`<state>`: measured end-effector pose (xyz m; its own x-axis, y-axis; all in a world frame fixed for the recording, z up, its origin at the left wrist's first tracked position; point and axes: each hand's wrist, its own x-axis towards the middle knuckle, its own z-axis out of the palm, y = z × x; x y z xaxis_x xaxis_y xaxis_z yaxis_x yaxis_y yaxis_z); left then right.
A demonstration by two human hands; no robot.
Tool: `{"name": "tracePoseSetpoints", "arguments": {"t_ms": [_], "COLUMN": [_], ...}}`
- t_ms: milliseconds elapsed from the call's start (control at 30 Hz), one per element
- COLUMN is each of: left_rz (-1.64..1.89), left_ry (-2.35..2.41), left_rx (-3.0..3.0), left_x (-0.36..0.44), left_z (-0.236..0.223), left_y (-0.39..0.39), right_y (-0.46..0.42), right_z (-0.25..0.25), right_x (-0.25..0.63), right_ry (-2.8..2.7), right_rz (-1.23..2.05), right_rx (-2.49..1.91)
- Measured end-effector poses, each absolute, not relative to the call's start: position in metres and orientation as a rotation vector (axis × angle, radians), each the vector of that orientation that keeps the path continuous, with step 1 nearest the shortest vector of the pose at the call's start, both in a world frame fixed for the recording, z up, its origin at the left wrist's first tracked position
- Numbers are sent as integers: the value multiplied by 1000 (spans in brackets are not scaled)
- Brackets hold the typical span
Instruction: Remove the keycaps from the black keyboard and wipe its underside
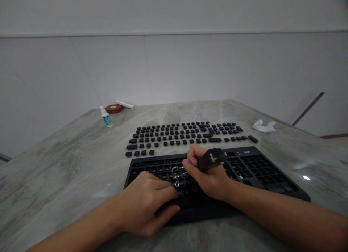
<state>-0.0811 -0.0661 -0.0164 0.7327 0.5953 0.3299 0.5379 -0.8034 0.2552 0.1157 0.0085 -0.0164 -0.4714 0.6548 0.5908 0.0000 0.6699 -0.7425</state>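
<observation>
A black keyboard (217,208) lies in front of me, its key sockets exposed without caps. My right hand (209,176) grips a wire keycap puller (212,158) by its dark handle, and its thin metal loops reach down over the sockets left of the hand. My left hand (152,203) rests on the lower left part of the keyboard. Its index finger and thumb are apart, with the fingertips near the wire ends; its other fingers are partly hidden. Beyond the keyboard, black keycaps (174,133) lie in rows laid out like a keyboard.
On the grey marbled table (81,172), a small spray bottle (107,117) stands at the far left beside a reddish-brown box (114,108) and a white strip (125,104). A crumpled white tissue (264,126) lies at the right. A pale wall (176,71) rises behind the table.
</observation>
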Motion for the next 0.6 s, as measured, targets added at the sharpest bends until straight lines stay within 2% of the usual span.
{"name": "tracePoseSetpoints", "arguments": {"t_ms": [200,333,467,600], "left_rz": [613,633,635,643], "left_ry": [839,837,838,851], "left_rx": [2723,2666,2634,2627], "left_x": [-86,-91,-96,-97], "left_z": [-21,-18,-19,-22], "left_y": [-61,-58,-58,-57], "right_y": [10,22,30,26], "right_z": [-17,0,11,6], "right_x": [117,132,143,138], "right_ry": [-1927,-2380,-2917,-3057], "right_rz": [864,933,704,562], "right_rx": [-518,-345,-272,-356]}}
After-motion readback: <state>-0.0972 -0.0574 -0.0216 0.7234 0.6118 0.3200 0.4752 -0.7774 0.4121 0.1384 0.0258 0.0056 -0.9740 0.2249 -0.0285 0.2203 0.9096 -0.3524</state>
